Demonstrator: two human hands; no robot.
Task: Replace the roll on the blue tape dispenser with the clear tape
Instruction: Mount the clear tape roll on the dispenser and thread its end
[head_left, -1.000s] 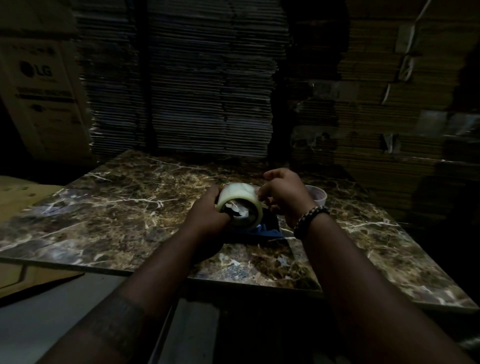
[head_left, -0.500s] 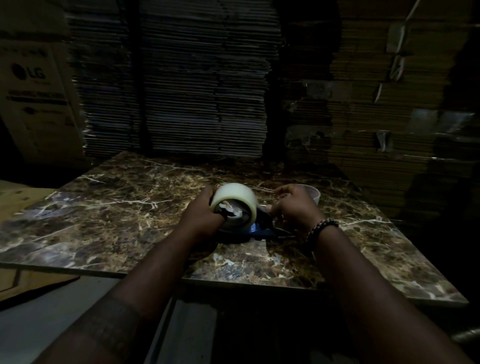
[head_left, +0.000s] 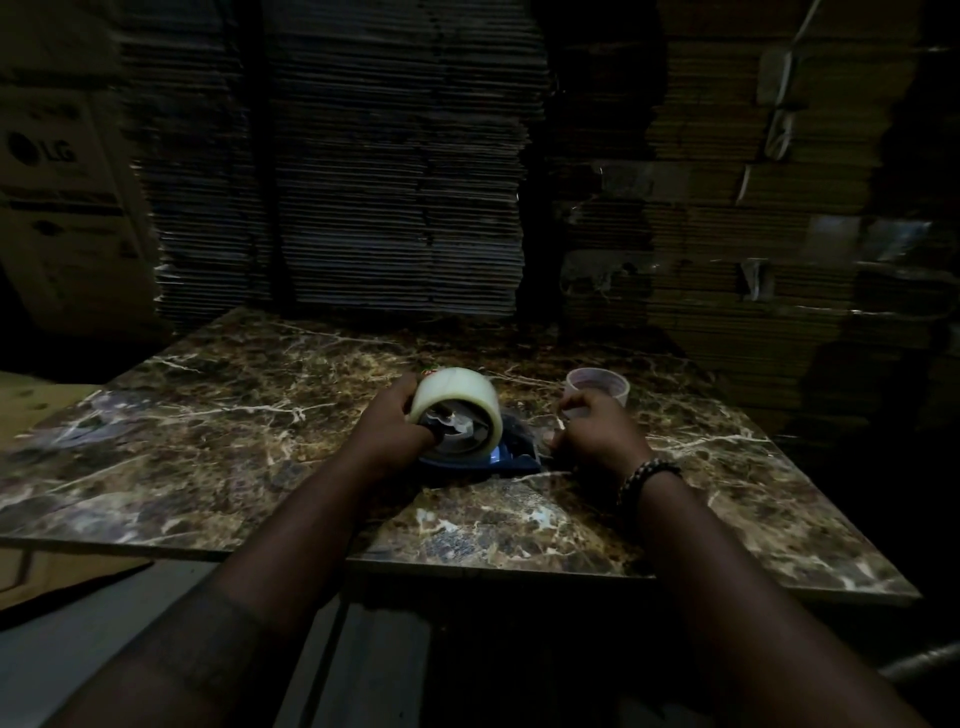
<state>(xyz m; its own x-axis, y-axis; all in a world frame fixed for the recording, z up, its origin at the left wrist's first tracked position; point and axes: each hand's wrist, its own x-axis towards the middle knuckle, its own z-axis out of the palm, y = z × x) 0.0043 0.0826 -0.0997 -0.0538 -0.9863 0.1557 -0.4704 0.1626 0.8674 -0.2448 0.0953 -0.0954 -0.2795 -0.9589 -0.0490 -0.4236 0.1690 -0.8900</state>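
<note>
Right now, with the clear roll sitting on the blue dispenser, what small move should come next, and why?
Probably pull the tape end forward with the right hand. The left hand steadies the clear roll on the blue dispenser, and the right hand sits closed at the dispenser's front.

The one camera sat on my head, looking forward and down across the marble table (head_left: 208, 441) toward stacked cardboard (head_left: 395, 182) close behind.

"LG" is printed on the cardboard box (head_left: 57, 171) at left.
</note>
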